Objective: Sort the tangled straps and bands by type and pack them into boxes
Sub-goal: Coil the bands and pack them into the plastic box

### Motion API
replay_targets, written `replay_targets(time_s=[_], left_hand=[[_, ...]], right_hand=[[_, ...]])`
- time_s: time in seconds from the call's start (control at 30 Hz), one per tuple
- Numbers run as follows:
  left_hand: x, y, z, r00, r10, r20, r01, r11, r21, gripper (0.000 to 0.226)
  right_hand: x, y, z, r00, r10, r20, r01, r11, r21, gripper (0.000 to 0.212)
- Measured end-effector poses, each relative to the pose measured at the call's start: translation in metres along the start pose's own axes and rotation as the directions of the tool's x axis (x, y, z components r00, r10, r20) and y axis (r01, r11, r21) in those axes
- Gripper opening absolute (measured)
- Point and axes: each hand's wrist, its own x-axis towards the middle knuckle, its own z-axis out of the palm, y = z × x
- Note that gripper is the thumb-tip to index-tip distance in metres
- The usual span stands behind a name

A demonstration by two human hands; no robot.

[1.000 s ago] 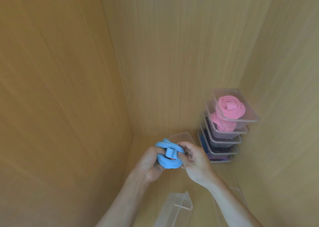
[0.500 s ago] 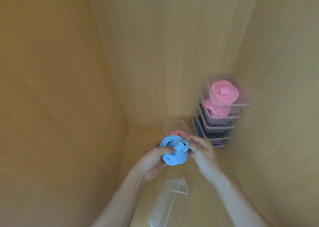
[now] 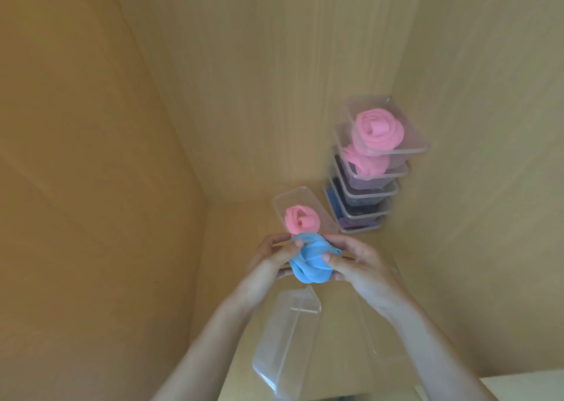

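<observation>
While both hands met low in the middle of the wooden enclosure, the blue band (image 3: 311, 263) was bundled into a loose coil between them. The left hand (image 3: 268, 266) gripped the coil's left side, with its fingers curled round the edge and the thumb laid over the top fold. The right hand (image 3: 363, 269) clasped the right side, its thumb pressed onto the blue loops and its fingers wrapped beneath. Just beyond the coil, on the far side, lay an open clear box (image 3: 291, 194) with a pink roll (image 3: 302, 219) in its near end; whether the blue band touched that roll could not be told. In the far right corner, a stack of clear boxes (image 3: 366, 193) stood against the right wall (image 3: 488, 126). The top box (image 3: 396, 150) held a second pink roll (image 3: 378, 129) and the one beneath it held a third pink roll (image 3: 366, 164). The lower boxes showed dark and purple contents too blurred to name. Nearer than the hands, a clear container (image 3: 287, 339) lay slanted on the floor below the wrists, and another clear piece (image 3: 369, 330) lay to its right, partly hidden by the right forearm. The left wall (image 3: 91, 187) and the far wall (image 3: 259, 80) were plain light wood.
</observation>
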Motion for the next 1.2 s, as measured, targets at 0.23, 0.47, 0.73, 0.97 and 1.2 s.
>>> replay_targets(time_s=[0.23,0.47,0.73,0.97,1.2], left_hand=[[-0.041,-0.049,-0.016,0.994,0.102,0.027,-0.104,0.892,0.441,0.076],[-0.053,-0.092,-0.033,0.999,0.036,0.035,-0.05,0.831,0.555,0.082],[-0.048,-0.095,-0.04,0.988,-0.052,-0.148,0.08,0.979,0.189,0.057],[-0.055,-0.117,-0.031,0.991,-0.062,-0.115,0.081,0.983,0.166,0.092],[-0.056,-0.133,-0.029,0.976,-0.031,-0.217,0.126,0.891,0.437,0.08]], right_hand=[[-0.008,0.014,-0.009,0.994,0.052,-0.092,-0.054,0.998,-0.013,0.035],[-0.011,0.016,-0.004,0.991,0.077,-0.109,-0.079,0.997,-0.015,0.03],[-0.019,0.029,0.017,0.983,0.123,-0.134,-0.118,0.992,0.047,0.026],[-0.024,0.053,0.042,0.962,0.166,-0.218,-0.194,0.975,-0.111,0.032],[-0.019,0.072,0.052,0.975,0.17,-0.145,-0.213,0.904,-0.372,0.029]])
